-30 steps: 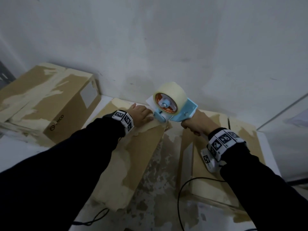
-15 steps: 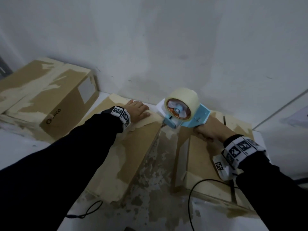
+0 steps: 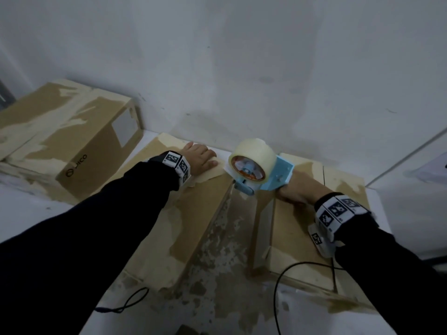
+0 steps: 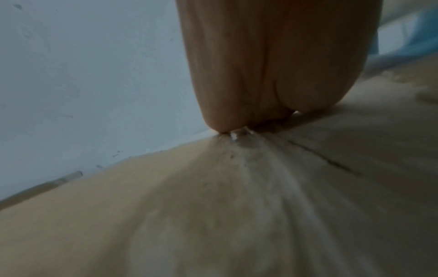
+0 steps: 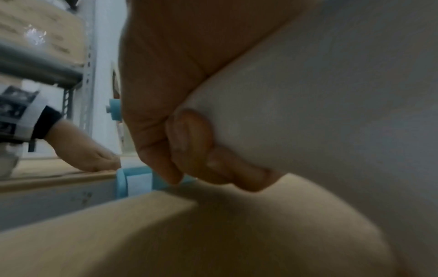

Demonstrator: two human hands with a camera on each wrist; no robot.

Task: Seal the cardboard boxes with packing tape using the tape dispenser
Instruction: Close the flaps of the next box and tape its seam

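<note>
An open cardboard box lies before me with a left flap (image 3: 193, 209) and a right flap (image 3: 297, 235) spread over a gap. My left hand (image 3: 200, 158) lies flat on the far end of the left flap (image 4: 213, 206), fingers (image 4: 260, 65) straight and pressing down. My right hand (image 3: 294, 189) grips the handle of a light blue tape dispenser (image 3: 275, 175) carrying a pale tape roll (image 3: 254, 153). The dispenser's front roller (image 5: 132, 181) sits at the far end of the gap, just right of the left hand (image 5: 87, 151). My right fingers (image 5: 189, 142) are curled round the handle.
A second closed cardboard box (image 3: 67, 141) stands at the back left against the white wall (image 3: 242, 68). Black cables (image 3: 285, 281) trail over the near edge of the box. A metal shelf (image 5: 42, 61) with boxes shows in the right wrist view.
The dispenser and my right hand have moved right and slightly down, off the left flap's corner toward the gap. My left hand has stayed flat on the flap.
</note>
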